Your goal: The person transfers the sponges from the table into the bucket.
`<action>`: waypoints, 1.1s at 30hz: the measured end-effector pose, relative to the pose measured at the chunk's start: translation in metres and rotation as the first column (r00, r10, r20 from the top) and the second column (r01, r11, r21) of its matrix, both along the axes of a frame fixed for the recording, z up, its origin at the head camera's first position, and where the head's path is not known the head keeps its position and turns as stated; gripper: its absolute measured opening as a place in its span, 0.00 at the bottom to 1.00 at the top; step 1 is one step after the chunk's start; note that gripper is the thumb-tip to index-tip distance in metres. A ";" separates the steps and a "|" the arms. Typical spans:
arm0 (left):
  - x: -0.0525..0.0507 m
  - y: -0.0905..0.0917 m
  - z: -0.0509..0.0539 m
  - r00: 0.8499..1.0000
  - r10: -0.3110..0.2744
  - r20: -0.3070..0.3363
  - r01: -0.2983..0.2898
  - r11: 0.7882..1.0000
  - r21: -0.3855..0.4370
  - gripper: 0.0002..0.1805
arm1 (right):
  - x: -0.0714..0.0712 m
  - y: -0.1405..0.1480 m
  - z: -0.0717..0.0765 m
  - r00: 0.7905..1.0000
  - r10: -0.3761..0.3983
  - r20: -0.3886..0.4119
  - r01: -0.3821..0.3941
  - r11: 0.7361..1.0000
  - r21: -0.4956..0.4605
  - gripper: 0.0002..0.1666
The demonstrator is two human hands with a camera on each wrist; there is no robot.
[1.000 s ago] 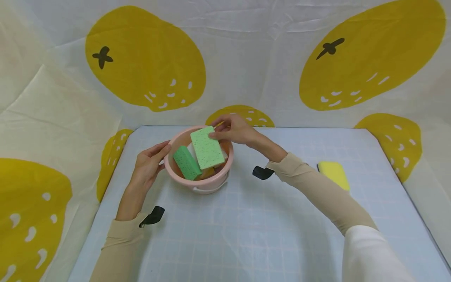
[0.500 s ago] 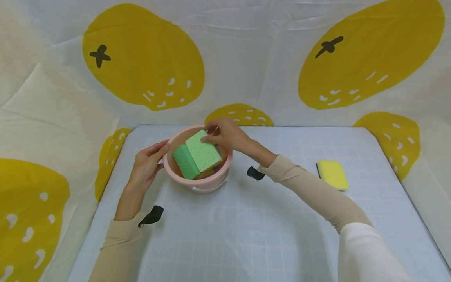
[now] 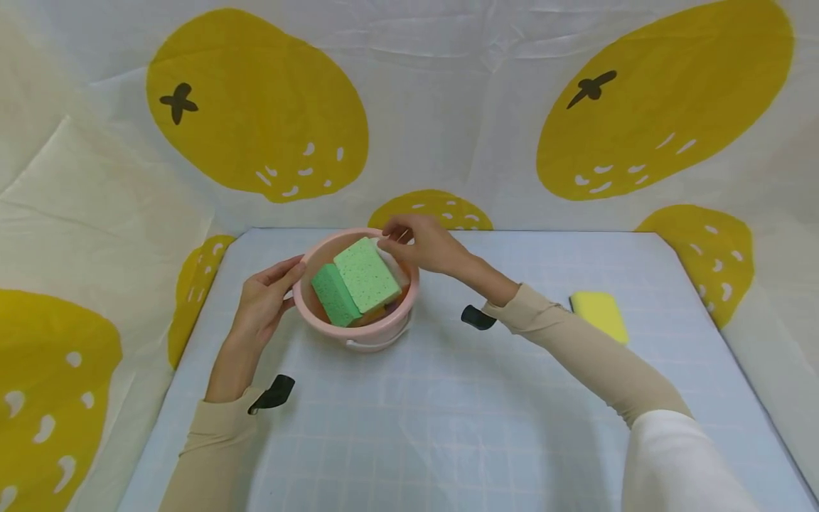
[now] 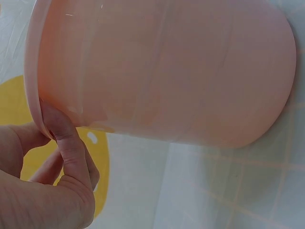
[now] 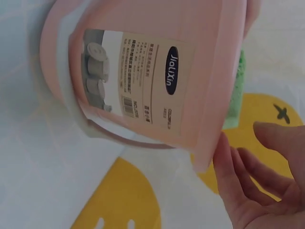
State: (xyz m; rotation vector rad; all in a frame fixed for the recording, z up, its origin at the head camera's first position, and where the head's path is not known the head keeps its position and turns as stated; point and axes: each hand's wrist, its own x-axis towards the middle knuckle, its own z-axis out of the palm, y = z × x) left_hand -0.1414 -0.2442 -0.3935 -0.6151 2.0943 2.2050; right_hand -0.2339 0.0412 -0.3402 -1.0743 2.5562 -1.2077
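Note:
A pink bucket stands toward the back left of the table. My left hand pinches its left rim; in the left wrist view the fingers of that hand bear on the bucket wall just under the lip. Inside, a light green speckled sponge lies tilted on top, beside a darker green sponge. A white item shows partly behind them; lower contents are mostly hidden. Over the far right rim is my right hand, thumb apart from the fingers, holding nothing in the right wrist view.
A yellow sponge with a dark underside lies on the right of the table, partly beside my right sleeve. The bucket's pale handle hangs down in front. A lemon-patterned cloth rises behind and at the sides.
My right hand lowered the light green sponge into the bucket against the darker one, let go of it and drew back slightly to the right. The left hand stays on the rim.

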 end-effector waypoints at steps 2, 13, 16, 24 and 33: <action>0.000 0.000 0.001 1.000 0.000 0.002 0.000 1.000 -0.005 0.35 | 0.000 0.006 0.001 1.000 -0.001 -0.001 0.001 1.000 -0.004 0.12; 0.001 -0.001 0.002 1.000 0.000 0.007 0.000 1.000 -0.005 0.36 | 0.002 0.038 0.003 0.998 -0.045 0.038 0.045 0.999 0.011 0.13; 0.000 -0.001 0.002 1.000 -0.001 0.008 0.001 1.000 -0.002 0.36 | 0.004 0.048 0.003 0.997 -0.067 0.036 0.066 0.998 0.013 0.13; 0.000 0.001 0.004 1.000 0.003 0.018 -0.003 1.000 -0.002 0.37 | 0.003 0.073 0.000 0.994 -0.102 0.032 0.103 0.995 -0.018 0.14; -0.001 0.001 0.004 1.000 0.001 0.026 -0.001 1.000 -0.006 0.36 | 0.003 0.101 -0.007 0.988 -0.156 -0.012 0.156 0.988 -0.011 0.14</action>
